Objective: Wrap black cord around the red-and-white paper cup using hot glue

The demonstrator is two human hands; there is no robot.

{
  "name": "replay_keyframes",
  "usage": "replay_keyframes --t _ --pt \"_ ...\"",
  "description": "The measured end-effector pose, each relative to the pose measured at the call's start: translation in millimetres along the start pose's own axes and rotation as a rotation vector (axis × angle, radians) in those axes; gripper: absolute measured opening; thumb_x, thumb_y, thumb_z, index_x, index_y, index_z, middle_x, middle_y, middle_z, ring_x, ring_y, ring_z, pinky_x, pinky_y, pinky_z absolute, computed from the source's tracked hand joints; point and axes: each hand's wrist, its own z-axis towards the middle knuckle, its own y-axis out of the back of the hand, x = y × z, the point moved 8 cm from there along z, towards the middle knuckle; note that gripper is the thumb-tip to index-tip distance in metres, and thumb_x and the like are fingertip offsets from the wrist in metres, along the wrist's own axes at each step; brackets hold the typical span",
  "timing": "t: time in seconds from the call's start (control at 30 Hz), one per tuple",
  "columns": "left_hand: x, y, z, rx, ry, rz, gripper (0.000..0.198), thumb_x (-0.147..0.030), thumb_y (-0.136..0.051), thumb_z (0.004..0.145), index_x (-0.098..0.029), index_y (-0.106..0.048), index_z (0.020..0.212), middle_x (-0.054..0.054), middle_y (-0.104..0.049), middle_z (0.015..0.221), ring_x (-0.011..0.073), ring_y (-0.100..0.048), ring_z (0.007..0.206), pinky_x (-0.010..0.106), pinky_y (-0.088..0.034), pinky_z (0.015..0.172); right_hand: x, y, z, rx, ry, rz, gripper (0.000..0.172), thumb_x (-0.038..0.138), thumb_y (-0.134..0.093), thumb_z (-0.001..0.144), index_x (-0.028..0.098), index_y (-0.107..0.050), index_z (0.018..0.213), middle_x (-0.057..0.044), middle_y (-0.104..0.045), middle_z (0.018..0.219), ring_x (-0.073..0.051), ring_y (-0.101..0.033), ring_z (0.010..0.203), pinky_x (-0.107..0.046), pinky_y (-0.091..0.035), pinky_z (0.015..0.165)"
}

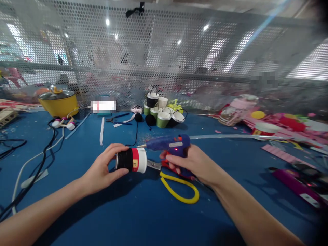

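My left hand [107, 167] is closed round a paper cup [139, 160] lying on its side in the air, its white rim turned right. Black yarn [124, 160] is wound over the cup's lower part, next to a red band. In my right hand [189, 160] is a blue hot glue gun [169, 143] with a red light lit; a long clear glue stick [230, 136] runs out of its back. The gun's nozzle points left, close to the upper side of the cup. Below the gun lie scissors with a yellow handle [179, 196], partly hidden by my right hand.
Several small cups wrapped in green and black [164, 119] stand at the back, near black yarn balls [150, 120] and pliers [118, 118]. A yellow pot [58, 104] and cables [43, 153] are left. Right are a purple tool [294, 186], a jar [237, 111] and pink strips [284, 153].
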Motion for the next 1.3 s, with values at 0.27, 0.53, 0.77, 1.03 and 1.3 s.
replay_keyframes --t 0.27,0.53,0.77,1.03,1.3 --pt "0 1.1 2 -0.001 -0.022 0.138 0.043 -0.024 -0.060 0.081 -0.025 -0.044 0.121 0.010 -0.046 0.124 0.0235 -0.048 0.116 0.040 -0.043 0.097 20 -9 -16 -0.104 0.252 -0.434 0.019 0.028 -0.053 0.079 0.018 -0.064 0.066 -0.001 -0.062 0.057 -0.014 -0.055 0.051 -0.025 -0.046 0.048" --pt "-2 2.5 3 0.003 -0.009 0.148 0.044 -0.026 -0.061 0.080 -0.023 -0.046 0.121 0.010 -0.051 0.119 0.0235 -0.052 0.109 0.038 -0.047 0.090 45 -20 -27 -0.178 0.544 -0.675 0.018 0.017 -0.047 0.080 0.020 -0.064 0.075 -0.004 -0.065 0.066 -0.016 -0.061 0.059 -0.027 -0.051 0.057" --pt "6 4.4 3 -0.012 0.067 0.082 0.042 -0.029 -0.062 0.079 -0.023 -0.047 0.118 0.009 -0.052 0.115 0.0232 -0.053 0.106 0.039 -0.050 0.086 35 -23 -30 -0.135 0.464 -0.601 0.014 0.016 -0.048 0.081 0.022 -0.059 0.074 0.001 -0.059 0.058 -0.011 -0.050 0.045 -0.022 -0.042 0.045" --pt "2 3.9 3 -0.020 0.039 0.092 0.043 -0.028 -0.064 0.078 -0.023 -0.048 0.117 0.010 -0.053 0.115 0.0237 -0.054 0.106 0.040 -0.049 0.087 23 -22 -25 -0.126 0.309 -0.503 0.015 0.026 -0.052 0.081 0.022 -0.047 0.068 0.003 -0.052 0.060 -0.012 -0.047 0.052 -0.025 -0.040 0.050" --pt "5 4.2 2 -0.018 0.072 0.099 0.041 -0.028 -0.063 0.079 -0.022 -0.048 0.117 0.009 -0.053 0.114 0.0228 -0.054 0.104 0.039 -0.050 0.085 18 -23 -28 -0.094 0.262 -0.476 0.014 0.027 -0.054 0.082 0.022 -0.049 0.070 0.004 -0.054 0.062 -0.011 -0.048 0.054 -0.024 -0.038 0.052"
